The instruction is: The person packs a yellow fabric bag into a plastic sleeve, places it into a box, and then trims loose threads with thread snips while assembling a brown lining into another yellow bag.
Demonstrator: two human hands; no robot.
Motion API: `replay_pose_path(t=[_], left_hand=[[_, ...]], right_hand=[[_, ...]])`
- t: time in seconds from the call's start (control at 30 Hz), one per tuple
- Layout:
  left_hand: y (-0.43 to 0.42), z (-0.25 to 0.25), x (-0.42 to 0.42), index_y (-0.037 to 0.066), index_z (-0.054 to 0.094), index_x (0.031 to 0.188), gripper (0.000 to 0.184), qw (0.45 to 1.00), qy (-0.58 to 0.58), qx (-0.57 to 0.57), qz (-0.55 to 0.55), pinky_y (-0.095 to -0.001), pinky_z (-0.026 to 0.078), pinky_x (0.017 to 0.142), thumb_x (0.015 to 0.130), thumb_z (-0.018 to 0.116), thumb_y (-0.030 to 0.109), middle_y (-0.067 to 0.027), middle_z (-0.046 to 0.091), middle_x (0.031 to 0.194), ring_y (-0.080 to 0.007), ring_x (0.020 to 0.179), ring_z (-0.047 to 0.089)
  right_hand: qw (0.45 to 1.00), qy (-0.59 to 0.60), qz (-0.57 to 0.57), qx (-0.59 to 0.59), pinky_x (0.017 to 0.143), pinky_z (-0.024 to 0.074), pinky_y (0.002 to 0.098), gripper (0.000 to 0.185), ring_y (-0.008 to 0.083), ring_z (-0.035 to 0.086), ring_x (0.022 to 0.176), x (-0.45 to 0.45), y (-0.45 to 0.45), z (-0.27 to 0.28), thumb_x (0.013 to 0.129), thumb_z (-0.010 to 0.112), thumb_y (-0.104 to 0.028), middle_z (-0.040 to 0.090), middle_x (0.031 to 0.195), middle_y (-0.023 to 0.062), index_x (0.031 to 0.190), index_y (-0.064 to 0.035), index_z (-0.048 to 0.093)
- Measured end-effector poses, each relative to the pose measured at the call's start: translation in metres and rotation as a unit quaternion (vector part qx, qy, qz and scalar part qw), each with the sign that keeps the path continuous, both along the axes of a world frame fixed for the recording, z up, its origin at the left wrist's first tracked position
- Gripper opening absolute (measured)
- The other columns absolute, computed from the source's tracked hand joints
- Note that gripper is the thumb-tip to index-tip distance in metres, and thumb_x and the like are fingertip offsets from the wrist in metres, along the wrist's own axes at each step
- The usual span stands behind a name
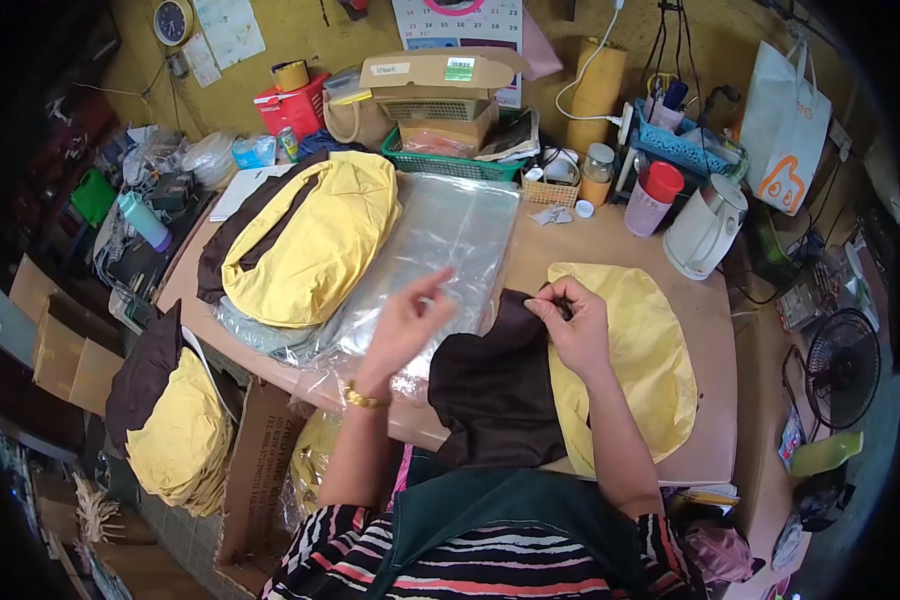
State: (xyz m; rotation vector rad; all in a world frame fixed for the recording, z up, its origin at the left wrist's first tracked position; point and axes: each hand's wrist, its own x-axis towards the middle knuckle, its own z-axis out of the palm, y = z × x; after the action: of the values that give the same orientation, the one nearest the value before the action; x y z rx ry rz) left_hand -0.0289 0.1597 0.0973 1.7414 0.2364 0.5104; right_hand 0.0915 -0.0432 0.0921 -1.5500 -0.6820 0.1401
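Fabric [540,395], dark brown and yellow, creased

Both arms reach forward, with the left grip [407,325] at about 9 o'clock from the right grip [578,325] and clear of it. The left forearm [353,450] rises toward 12 o'clock; the fingers are blurred and loosely unfolded, the index finger [432,283] aimed near 2 o'clock. The right forearm [618,430] slants toward 11 o'clock, knuckles bent, thumb [547,312] and forefinger drawn together in a pinch facing 10 o'clock.
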Motion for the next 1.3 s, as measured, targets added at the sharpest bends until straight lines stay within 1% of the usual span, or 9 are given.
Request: replay_pose_path(t=[0.1, 0.17, 0.37, 0.6, 0.67, 0.93, 1.13, 1.2, 1.3], left_hand=[[-0.03, 0.006, 0.013, 0.003, 0.066, 0.116, 0.031, 0.993, -0.002, 0.111, -0.037, -0.0184, 0.033, 0.05, 0.089, 0.067, 0.018, 0.0064, 0.053, 0.078, -0.0003, 0.055, 0.04], [-0.043, 0.002, 0.024, 0.003, 0.067, 0.111, 0.027, 0.981, -0.057, -0.167, -0.083, -0.0181, 0.032, 0.048, 0.088, 0.068, 0.015, 0.006, 0.053, 0.073, -0.0004, 0.055, 0.042], [-0.001, -0.011, 0.02, 0.005, 0.059, 0.08, 0.026, 0.898, -0.171, -0.404, 0.022, -0.0202, 0.024, 0.04, 0.098, 0.052, 0.022, 0.0057, 0.042, 0.063, -0.0021, 0.044, 0.029], [-0.056, 0.004, 0.014, 0.001, 0.067, 0.1, 0.023, 0.997, -0.061, -0.048, -0.024, -0.0169, 0.03, 0.041, 0.093, 0.065, 0.023, 0.0029, 0.057, 0.071, -0.0006, 0.048, 0.042], [-0.055, -0.004, 0.019, 0.001, 0.068, 0.095, 0.015, 0.971, -0.037, -0.229, -0.052, -0.0167, 0.036, 0.044, 0.089, 0.069, 0.014, 0.0006, 0.059, 0.068, -0.0017, 0.051, 0.049], [-0.05, -0.017, 0.018, 0.001, 0.062, 0.091, 0.024, 0.931, -0.084, -0.344, -0.093, -0.0168, 0.041, 0.047, 0.096, 0.058, 0.024, -0.0016, 0.06, 0.063, -0.0049, 0.048, 0.05], [-0.027, -0.015, 0.01, 0.001, 0.061, 0.097, 0.021, 0.877, -0.138, -0.459, -0.035, -0.0169, 0.038, 0.049, 0.097, 0.056, 0.022, -0.0058, 0.062, 0.094, -0.0051, 0.06, 0.048], [-0.026, -0.011, 0.007, 0.0, 0.06, 0.106, 0.023, 0.897, -0.166, -0.407, -0.051, -0.0157, 0.04, 0.053, 0.096, 0.058, 0.02, -0.0049, 0.062, 0.097, -0.0043, 0.065, 0.048], [-0.045, 0.004, 0.008, 0.002, 0.059, 0.121, 0.036, 0.994, -0.1, -0.044, -0.004, -0.0152, 0.037, 0.054, 0.088, 0.067, 0.015, -0.0022, 0.062, 0.102, -0.0008, 0.065, 0.046]], right_hand=[[0.995, -0.092, -0.019, -0.018, 0.058, 0.0425, 0.0236, 0.018, 0.0061, 0.05, 0.061, -0.013, 0.003, 0.004, 0.081, 0.075, -0.009, 0.059, 0.069, 0.001, 0.081, -0.0004, 0.059], [0.987, -0.152, -0.036, -0.048, 0.058, 0.0439, 0.0246, 0.019, 0.0086, 0.052, 0.061, -0.019, 0.002, 0.009, 0.079, 0.076, -0.007, 0.06, 0.069, 0.0047, 0.08, -0.0002, 0.058], [0.987, -0.131, -0.088, -0.02, 0.059, 0.0458, 0.0259, 0.019, 0.0118, 0.056, 0.062, -0.013, -0.014, 0.003, 0.078, 0.075, -0.002, 0.062, 0.07, 0.007, 0.08, 0.0004, 0.056], [0.984, -0.162, -0.072, -0.01, 0.057, 0.0447, 0.0251, 0.019, 0.0105, 0.053, 0.058, -0.023, -0.01, 0.006, 0.078, 0.074, -0.002, 0.061, 0.068, 0.0063, 0.08, 0.0002, 0.055], [0.982, -0.168, -0.078, -0.018, 0.056, 0.0446, 0.0254, 0.019, 0.0101, 0.053, 0.058, -0.024, -0.01, 0.008, 0.078, 0.074, -0.002, 0.061, 0.069, 0.0063, 0.08, 0.0002, 0.056], [0.995, -0.073, -0.073, 0.007, 0.057, 0.0421, 0.023, 0.018, 0.0056, 0.049, 0.061, -0.02, -0.015, 0.007, 0.081, 0.073, -0.005, 0.059, 0.068, 0.0013, 0.078, -0.0006, 0.056], [0.995, -0.068, -0.071, 0.029, 0.058, 0.0413, 0.0222, 0.018, 0.0046, 0.047, 0.061, -0.017, -0.012, 0.004, 0.083, 0.072, -0.005, 0.057, 0.067, -0.0007, 0.078, -0.0008, 0.056], [0.995, -0.065, -0.07, 0.027, 0.058, 0.0412, 0.0221, 0.018, 0.0046, 0.047, 0.061, -0.017, -0.012, 0.005, 0.083, 0.072, -0.005, 0.057, 0.067, -0.0008, 0.078, -0.0008, 0.056], [0.996, -0.058, -0.062, 0.032, 0.058, 0.0415, 0.0225, 0.017, 0.0047, 0.047, 0.061, -0.021, -0.009, 0.005, 0.083, 0.072, -0.005, 0.058, 0.068, -0.0002, 0.079, -0.001, 0.056]])
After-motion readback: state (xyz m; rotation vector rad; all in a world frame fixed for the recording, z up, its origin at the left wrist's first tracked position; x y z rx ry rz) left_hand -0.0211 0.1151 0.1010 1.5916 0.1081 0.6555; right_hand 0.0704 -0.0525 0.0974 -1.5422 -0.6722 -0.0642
